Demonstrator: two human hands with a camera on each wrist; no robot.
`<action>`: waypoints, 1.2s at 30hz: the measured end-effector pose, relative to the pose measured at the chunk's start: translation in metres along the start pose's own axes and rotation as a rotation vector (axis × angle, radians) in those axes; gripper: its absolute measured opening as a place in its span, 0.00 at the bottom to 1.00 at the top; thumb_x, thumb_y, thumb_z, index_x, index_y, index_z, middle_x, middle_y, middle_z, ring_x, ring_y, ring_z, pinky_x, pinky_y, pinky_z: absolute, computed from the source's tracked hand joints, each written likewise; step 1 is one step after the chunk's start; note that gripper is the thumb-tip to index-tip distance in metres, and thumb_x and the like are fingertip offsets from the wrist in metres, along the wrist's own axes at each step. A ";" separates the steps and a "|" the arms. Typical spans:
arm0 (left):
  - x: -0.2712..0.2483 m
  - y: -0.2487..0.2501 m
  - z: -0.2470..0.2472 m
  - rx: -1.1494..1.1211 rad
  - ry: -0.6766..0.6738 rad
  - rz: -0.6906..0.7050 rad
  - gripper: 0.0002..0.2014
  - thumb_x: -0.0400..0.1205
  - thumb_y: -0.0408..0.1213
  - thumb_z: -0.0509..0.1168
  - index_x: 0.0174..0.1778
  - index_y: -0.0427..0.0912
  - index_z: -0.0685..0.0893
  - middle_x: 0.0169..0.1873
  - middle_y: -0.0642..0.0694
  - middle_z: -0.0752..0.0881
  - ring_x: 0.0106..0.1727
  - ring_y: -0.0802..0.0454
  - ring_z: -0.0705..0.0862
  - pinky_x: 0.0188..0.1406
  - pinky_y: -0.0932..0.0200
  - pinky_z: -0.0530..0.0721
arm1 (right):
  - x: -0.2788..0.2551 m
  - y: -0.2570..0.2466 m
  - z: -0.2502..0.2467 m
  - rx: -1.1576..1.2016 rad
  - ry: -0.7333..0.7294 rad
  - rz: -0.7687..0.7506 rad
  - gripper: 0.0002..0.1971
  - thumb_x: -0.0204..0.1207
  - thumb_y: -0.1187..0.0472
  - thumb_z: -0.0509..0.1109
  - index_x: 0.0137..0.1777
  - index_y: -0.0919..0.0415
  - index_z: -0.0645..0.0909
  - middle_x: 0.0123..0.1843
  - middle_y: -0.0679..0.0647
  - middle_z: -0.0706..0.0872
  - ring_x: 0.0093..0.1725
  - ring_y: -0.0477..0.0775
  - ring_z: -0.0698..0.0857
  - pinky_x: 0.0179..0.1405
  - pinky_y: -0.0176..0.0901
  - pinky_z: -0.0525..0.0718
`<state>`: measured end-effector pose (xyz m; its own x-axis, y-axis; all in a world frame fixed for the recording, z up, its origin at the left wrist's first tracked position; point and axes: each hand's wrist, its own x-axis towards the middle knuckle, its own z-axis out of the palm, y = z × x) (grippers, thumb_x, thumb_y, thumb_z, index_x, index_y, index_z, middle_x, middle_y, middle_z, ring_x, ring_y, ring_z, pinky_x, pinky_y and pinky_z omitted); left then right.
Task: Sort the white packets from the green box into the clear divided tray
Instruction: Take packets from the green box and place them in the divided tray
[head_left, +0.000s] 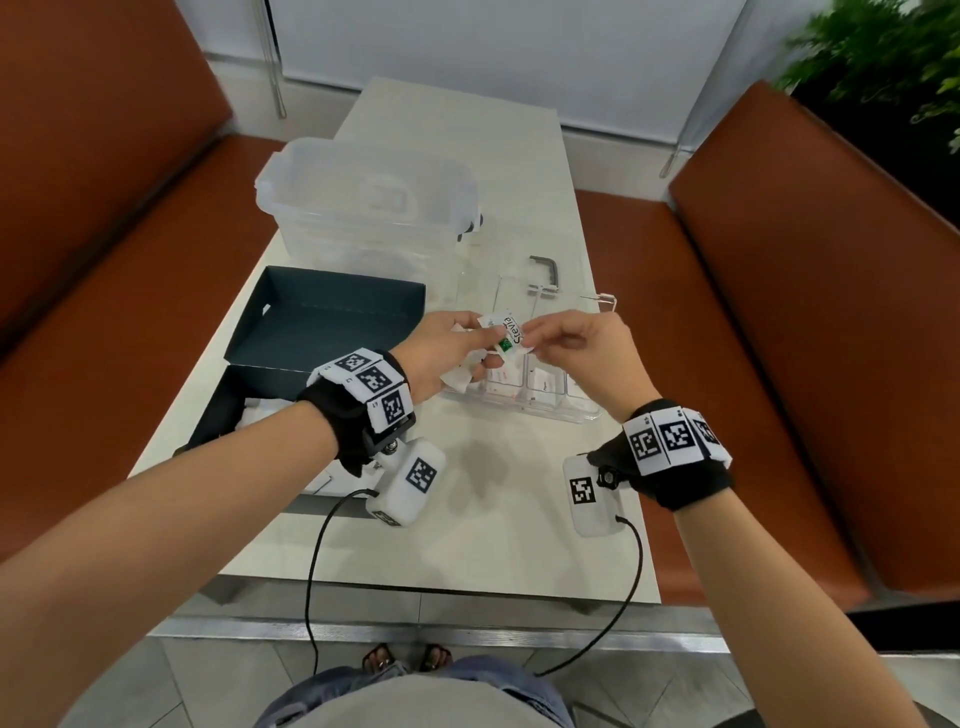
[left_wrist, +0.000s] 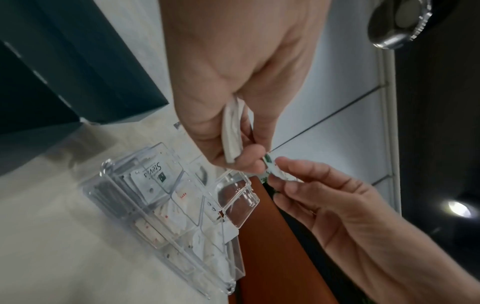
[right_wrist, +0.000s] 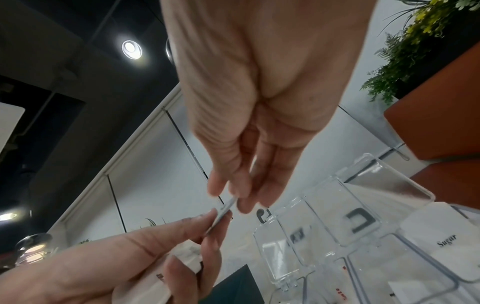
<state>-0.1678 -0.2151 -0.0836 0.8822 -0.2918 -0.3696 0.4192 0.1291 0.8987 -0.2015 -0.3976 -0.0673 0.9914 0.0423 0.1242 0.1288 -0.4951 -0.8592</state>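
Both hands meet over the near part of the clear tray (head_left: 519, 410), each pinching the same white packet (head_left: 506, 332) printed "Stevia" with a green mark. The left hand (head_left: 441, 353) grips it between thumb and fingertip, and its other fingers curl round a small bunch of further white packets (left_wrist: 232, 131) tucked against the palm. The right hand (head_left: 576, 348) pinches the packet's other end between thumb and fingertips (right_wrist: 215, 185), the remaining fingers loosely bent. The tray sits on the pale bench (head_left: 488, 493), its hinged lid (head_left: 524, 291) swung open on the far side; several compartments already hold white packets, one printed "Stevia" (left_wrist: 153, 174), one with red lettering (left_wrist: 183, 195), and one marked "Sugar" (right_wrist: 446, 240). Left of the tray lies the dark green box (head_left: 218, 421), white packets showing in the open half under the left forearm, with its lid (head_left: 332, 322) beside it on the far side. Beyond the lid stands a clear tub (head_left: 369, 202) with clip handles. Rust-coloured seats (head_left: 810, 312) flank the bench on both sides, and a green plant (head_left: 883, 67) shows at the far right.
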 end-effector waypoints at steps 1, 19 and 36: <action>0.000 -0.001 0.000 0.031 0.004 0.021 0.19 0.81 0.31 0.69 0.65 0.22 0.78 0.51 0.30 0.86 0.36 0.48 0.84 0.20 0.65 0.79 | 0.001 0.002 -0.001 -0.010 0.033 0.034 0.15 0.72 0.75 0.69 0.42 0.53 0.89 0.46 0.49 0.91 0.41 0.52 0.90 0.38 0.44 0.86; 0.010 0.026 -0.032 0.333 0.179 0.228 0.03 0.81 0.34 0.70 0.47 0.38 0.85 0.44 0.40 0.90 0.36 0.50 0.87 0.27 0.64 0.81 | 0.068 0.000 0.040 -0.078 0.016 0.185 0.11 0.75 0.69 0.71 0.57 0.61 0.81 0.37 0.60 0.87 0.30 0.50 0.84 0.32 0.41 0.85; 0.007 0.019 -0.069 0.280 0.247 0.165 0.07 0.83 0.32 0.68 0.52 0.34 0.86 0.42 0.41 0.90 0.32 0.56 0.86 0.27 0.64 0.83 | 0.087 0.041 0.087 -0.464 -0.164 0.184 0.08 0.76 0.69 0.68 0.51 0.65 0.86 0.52 0.63 0.87 0.48 0.58 0.84 0.45 0.38 0.77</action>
<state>-0.1392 -0.1490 -0.0855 0.9719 -0.0475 -0.2304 0.2236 -0.1176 0.9676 -0.1081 -0.3389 -0.1349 0.9923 0.0349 -0.1191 -0.0359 -0.8381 -0.5444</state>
